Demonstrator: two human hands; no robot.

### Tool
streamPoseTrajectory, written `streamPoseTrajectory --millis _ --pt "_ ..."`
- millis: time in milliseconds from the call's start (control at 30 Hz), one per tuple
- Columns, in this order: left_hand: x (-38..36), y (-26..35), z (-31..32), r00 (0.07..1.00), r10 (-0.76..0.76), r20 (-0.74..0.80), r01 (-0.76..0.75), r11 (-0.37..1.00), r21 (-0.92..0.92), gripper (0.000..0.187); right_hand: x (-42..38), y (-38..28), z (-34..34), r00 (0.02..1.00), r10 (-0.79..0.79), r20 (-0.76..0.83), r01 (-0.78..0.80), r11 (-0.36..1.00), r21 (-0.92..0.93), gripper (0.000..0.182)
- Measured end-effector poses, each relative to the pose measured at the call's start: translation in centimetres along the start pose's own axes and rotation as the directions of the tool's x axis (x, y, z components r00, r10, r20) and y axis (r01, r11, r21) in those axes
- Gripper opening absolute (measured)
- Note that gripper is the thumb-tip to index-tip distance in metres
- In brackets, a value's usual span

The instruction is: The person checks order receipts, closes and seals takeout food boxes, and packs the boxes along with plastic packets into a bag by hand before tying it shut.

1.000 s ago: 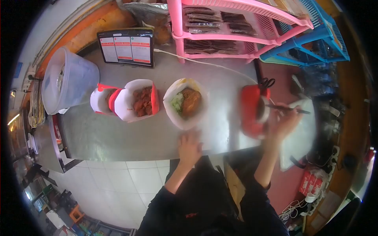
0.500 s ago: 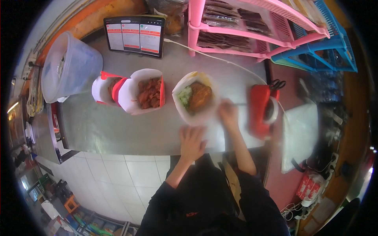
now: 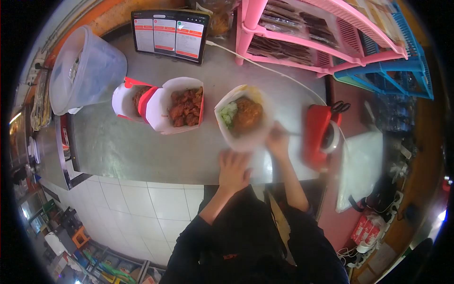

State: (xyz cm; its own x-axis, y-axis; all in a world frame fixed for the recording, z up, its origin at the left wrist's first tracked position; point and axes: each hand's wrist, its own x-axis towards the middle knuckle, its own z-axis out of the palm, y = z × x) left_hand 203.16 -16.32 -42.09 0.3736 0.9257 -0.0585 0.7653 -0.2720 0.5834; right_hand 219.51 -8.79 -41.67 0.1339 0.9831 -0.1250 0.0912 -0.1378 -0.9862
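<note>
An open white food box (image 3: 228,134) stands in front of me, with a browned, sauce-covered portion (image 3: 248,113) and chopped pale green vegetables (image 3: 228,113) inside. My left hand (image 3: 232,169) lies with fingers spread on the metal counter, fingertips right at the box's near side. Beside the box's right side is my right hand (image 3: 278,141), blurred, its fingers drawn together. A short thin dark thing shows just right of these fingers; I cannot tell whether they hold it. Left of this box, a red and white box (image 3: 160,111) contains reddish-brown chunks (image 3: 186,108).
A second red and white box (image 3: 124,103) adjoins the first. Behind are a clear plastic bucket (image 3: 92,75), a tablet (image 3: 169,37) and a pink rack (image 3: 302,34) of packets. At right stand a red tape dispenser (image 3: 316,135) with scissors (image 3: 340,107) and a white bag (image 3: 362,158).
The camera view has turned slightly, so the counter things sit a little farther right in the picture. Both hands stay close to the food box, with only slight movement.
</note>
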Motion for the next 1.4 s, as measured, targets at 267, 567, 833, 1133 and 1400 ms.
streamPoseTrajectory --millis 267,567,833,1133,1400 --pt "0.1 0.0 -0.1 1.000 -0.001 0.023 0.001 1.000 0.023 0.048 -0.2 2.6 -0.2 0.964 -0.064 -0.260 0.079 0.996 0.047 0.009" --pt "0.1 0.0 -0.3 1.000 0.008 0.001 -0.008 1.000 -0.005 0.048 -1.6 0.1 0.6 0.965 0.020 -0.260 -0.005 0.998 0.057 0.009" --pt "0.1 0.0 -0.2 1.000 0.002 -0.006 -0.002 1.000 -0.011 0.047 -1.4 1.1 1.4 0.981 -0.118 -0.157 0.103 0.990 -0.099 0.015" --pt "0.1 -0.2 0.1 1.000 0.012 -0.016 -0.012 1.000 -0.004 0.048 -2.5 0.5 0.7 0.959 0.049 -0.278 -0.021 0.994 0.103 0.012" --pt "0.0 -0.2 0.0 1.000 0.018 -0.016 -0.018 1.000 0.021 0.050 -2.0 -2.4 -0.2 0.905 -0.049 -0.422 0.134 0.976 0.174 0.014"
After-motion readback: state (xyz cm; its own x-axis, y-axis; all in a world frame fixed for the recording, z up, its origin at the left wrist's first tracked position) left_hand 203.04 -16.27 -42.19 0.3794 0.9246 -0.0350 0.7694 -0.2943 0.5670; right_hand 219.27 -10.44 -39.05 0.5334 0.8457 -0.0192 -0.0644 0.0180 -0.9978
